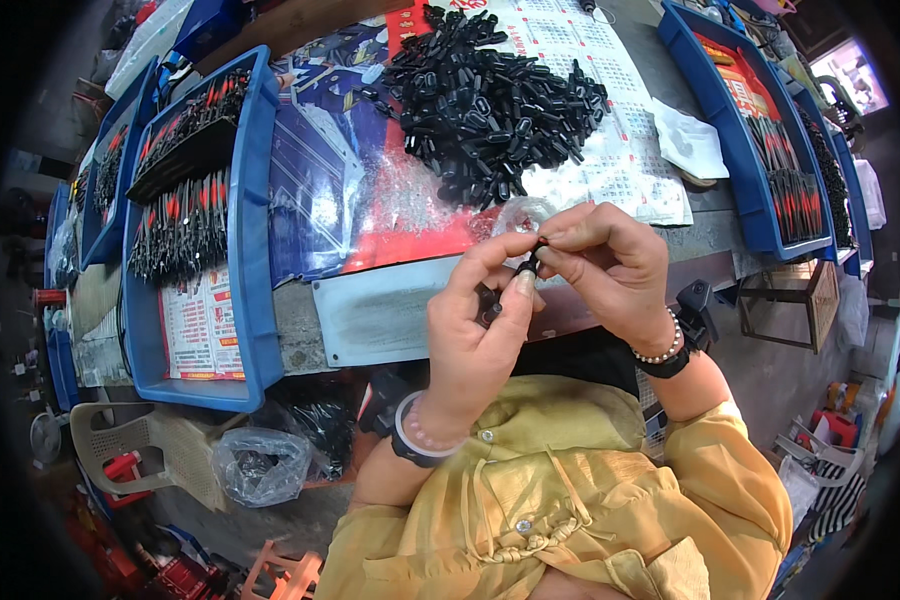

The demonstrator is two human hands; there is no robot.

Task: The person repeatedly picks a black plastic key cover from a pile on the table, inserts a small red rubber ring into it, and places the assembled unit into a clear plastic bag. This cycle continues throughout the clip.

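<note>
Above the near edge of the bench, my two hands meet with fingertips close together. My left hand (478,318) pinches a small black plastic part (530,262) between thumb and forefinger. More dark pieces (488,304) show within its curled fingers, partly hidden. My right hand (610,262) has its thumb and forefinger closed at the upper end of the same part; whether a second tiny piece is there I cannot make out. Beyond my hands lies a large heap of small black plastic parts (490,110), several with oval openings. A clear plastic ring or roll (523,215) lies just behind my fingers.
A blue tray (255,230) at left holds rows of black and red slim pieces; another blue tray (760,225) stands at right. A pale board (390,312) lies at the bench's front edge. White paper or cloth (688,140) lies right of the heap. A beige chair (165,455) stands lower left.
</note>
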